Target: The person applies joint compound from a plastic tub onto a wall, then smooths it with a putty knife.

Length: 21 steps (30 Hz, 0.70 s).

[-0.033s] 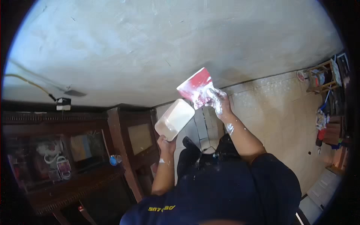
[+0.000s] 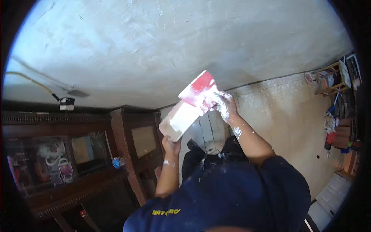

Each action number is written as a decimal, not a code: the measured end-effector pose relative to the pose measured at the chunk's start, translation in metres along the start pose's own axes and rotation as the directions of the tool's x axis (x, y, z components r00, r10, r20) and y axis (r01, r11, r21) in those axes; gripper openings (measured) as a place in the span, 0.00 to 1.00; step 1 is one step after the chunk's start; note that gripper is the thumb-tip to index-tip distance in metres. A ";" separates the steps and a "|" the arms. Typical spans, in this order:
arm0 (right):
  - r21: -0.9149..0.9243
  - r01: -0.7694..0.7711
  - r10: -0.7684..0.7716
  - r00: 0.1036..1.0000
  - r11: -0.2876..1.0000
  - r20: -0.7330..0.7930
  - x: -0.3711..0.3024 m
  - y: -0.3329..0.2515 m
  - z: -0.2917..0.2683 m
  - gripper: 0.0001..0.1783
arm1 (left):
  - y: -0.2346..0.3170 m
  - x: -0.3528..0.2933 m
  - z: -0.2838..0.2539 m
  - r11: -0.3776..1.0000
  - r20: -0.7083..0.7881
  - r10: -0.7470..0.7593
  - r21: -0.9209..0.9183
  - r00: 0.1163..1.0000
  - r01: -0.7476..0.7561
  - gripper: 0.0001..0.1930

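Note:
My left hand (image 2: 171,145) is closed on the near end of a white rectangular plastic tub (image 2: 166,127), which is tilted. Some white paste (image 2: 183,119) shows inside it. A wide red putty scraper (image 2: 199,89), smeared with white, is gripped in my right hand (image 2: 227,105). Its blade overlaps the far end of the tub; whether the two touch, I cannot tell. White paste coats the fingers of my right hand, and spots of it dot both forearms.
A grey-white plastered wall (image 2: 154,46) rises ahead. Dark wooden cabinets (image 2: 119,143) with glass panes stand at left, below a hanging black-and-white box (image 2: 67,103) on a yellow cable. Pale floor tiles (image 2: 278,112) spread to the right, toward a wooden stool (image 2: 330,79) and clutter.
The scraper has shifted slightly left and now overlaps the tub's far end, where a gap showed before. The tub has tipped slightly.

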State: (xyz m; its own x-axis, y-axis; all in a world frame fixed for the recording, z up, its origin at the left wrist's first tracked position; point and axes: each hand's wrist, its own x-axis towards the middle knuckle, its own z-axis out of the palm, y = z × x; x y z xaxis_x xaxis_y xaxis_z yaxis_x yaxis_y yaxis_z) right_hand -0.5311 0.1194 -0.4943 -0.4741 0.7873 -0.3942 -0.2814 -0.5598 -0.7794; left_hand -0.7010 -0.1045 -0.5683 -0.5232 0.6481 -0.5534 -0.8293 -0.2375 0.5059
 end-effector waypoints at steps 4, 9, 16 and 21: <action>-0.071 -0.143 0.154 0.971 0.987 0.180 -0.049 0.001 0.005 0.09 | -0.003 -0.019 0.053 0.999 -0.021 0.004 0.044 1.000 -0.004 0.29; -0.112 -0.260 0.274 0.953 0.959 0.131 -0.078 0.017 -0.052 0.09 | -0.018 -0.039 0.091 0.994 -0.081 0.096 0.067 0.992 -0.091 0.25; -0.328 0.108 -0.093 0.994 0.938 0.061 -0.089 -0.048 -0.118 0.08 | -0.029 -0.052 0.083 0.990 -0.119 0.139 0.050 0.983 -0.134 0.25; -0.831 0.509 -0.488 0.797 0.223 0.357 -0.081 -0.099 -0.074 0.15 | -0.033 -0.057 0.090 0.993 -0.068 0.106 0.067 0.992 -0.101 0.27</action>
State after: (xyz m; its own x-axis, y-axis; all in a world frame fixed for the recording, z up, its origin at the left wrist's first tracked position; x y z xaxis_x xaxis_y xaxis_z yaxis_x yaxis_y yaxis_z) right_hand -0.4033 0.1306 -0.4214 -0.5380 0.8080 0.2401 0.3892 0.4908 -0.7795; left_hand -0.6260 -0.0683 -0.4938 -0.6201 0.5684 -0.5407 -0.7570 -0.2527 0.6026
